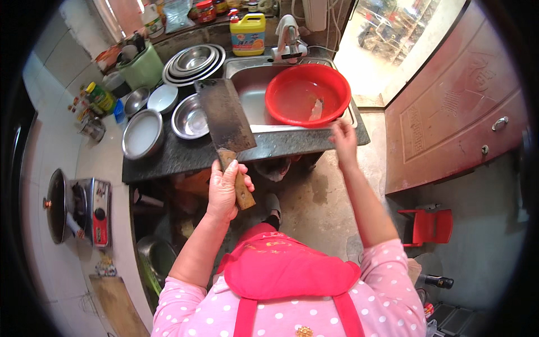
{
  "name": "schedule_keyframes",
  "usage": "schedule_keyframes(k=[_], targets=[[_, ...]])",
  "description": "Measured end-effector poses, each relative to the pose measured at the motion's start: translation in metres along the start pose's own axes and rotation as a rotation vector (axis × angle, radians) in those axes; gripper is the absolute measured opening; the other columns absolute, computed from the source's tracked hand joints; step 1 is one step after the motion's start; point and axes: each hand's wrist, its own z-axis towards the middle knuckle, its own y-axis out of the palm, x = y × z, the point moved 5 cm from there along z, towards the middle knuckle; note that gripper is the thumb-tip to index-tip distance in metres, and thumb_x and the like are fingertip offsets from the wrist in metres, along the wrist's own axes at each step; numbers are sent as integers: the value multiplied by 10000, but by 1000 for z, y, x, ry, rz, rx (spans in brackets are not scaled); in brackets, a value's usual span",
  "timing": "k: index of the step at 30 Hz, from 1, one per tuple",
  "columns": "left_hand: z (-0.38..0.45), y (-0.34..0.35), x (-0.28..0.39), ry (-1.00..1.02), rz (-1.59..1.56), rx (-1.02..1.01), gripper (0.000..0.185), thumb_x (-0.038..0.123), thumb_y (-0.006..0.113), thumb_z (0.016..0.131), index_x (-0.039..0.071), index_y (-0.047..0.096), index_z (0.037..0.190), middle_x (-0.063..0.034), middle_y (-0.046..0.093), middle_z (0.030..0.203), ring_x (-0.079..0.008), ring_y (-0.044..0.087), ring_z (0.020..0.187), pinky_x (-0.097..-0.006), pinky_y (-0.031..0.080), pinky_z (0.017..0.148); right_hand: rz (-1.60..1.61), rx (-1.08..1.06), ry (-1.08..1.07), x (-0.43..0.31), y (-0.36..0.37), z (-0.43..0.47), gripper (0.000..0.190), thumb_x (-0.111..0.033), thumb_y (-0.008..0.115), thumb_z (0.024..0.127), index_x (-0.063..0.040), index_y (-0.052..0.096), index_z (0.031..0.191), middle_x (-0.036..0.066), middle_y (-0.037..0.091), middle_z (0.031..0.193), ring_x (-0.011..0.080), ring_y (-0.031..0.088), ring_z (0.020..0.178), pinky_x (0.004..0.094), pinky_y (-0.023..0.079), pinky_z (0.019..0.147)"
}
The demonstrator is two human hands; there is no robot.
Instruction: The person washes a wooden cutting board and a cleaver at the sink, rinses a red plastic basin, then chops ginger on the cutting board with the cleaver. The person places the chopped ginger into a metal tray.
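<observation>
My left hand (225,187) is closed round the wooden handle of a cleaver (227,116), whose broad dark blade points away from me over the counter edge. My right hand (344,141) is slightly blurred beside the near rim of a red plastic basin (278,114); its fingers look partly curled, and whether they touch the rim is unclear. The basin sits over the right part of a steel sink (252,93) and holds water with a small pale piece (316,109) in it. A faucet (290,40) with a cloth on it stands behind.
Steel bowls (190,116) and a stack of nested bowls (193,59) stand on the dark stone counter (177,162). Behind the sink is a yellow detergent jug (247,36). A gas stove (100,210) and a wooden board (118,305) are at left, a red door (454,113) and red chair (431,227) at right.
</observation>
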Motion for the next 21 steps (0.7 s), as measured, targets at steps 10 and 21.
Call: schedule_keyframes(k=[10, 21], targets=[[124, 24, -4, 33, 24, 75, 204, 168, 570, 950, 105, 411, 1062, -37, 533, 770, -117, 529, 554, -267, 476, 479, 28, 209, 412, 99, -46, 179, 221, -115, 618, 851, 8, 586, 1032, 91, 648, 952, 170, 636, 849, 296, 536, 625], [160, 17, -2, 70, 58, 226, 189, 165, 538, 959, 100, 409, 1080, -37, 525, 782, -112, 517, 557, -260, 467, 479, -627, -181, -220, -77, 31, 247, 275, -163, 682, 865, -75, 488, 691, -47, 523, 681, 50, 431, 613, 237, 374, 533]])
